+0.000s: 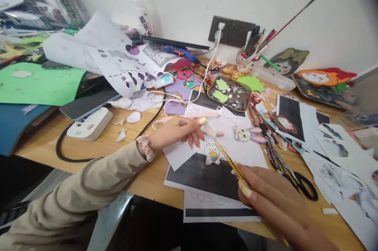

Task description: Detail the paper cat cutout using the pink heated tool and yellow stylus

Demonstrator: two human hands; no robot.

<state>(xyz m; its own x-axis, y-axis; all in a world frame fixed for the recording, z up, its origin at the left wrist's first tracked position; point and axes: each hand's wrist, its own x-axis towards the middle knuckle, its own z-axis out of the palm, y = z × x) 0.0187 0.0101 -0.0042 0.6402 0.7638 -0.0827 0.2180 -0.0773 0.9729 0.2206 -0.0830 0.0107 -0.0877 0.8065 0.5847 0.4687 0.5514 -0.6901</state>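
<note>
My left hand (pixel 180 130) pinches a small white piece (pixel 209 128), perhaps paper or foam, between thumb and fingers above the paper sheets. In my right hand (pixel 270 192) is a pair of gold tweezers (pixel 228 159), its tips at the lower edge of the white piece; whether they grip it I cannot tell. Just below the tips lies a white bear-like cutout (pixel 212 155) on a black-printed sheet (pixel 203 174). A rabbit cutout (pixel 243 133) with purple ears rests to the right. Behind my left hand lies a pink pen-like tool (pixel 196 116) with a cord.
Black-handled scissors (pixel 305 186) lie right of the sheets. A scrap-filled tray (pixel 229 95) sits behind, near a blue glue gun (pixel 184 53) and a pen cup (pixel 246 60). A white box (pixel 91 125) and black cable stand left. Loose papers cover both sides.
</note>
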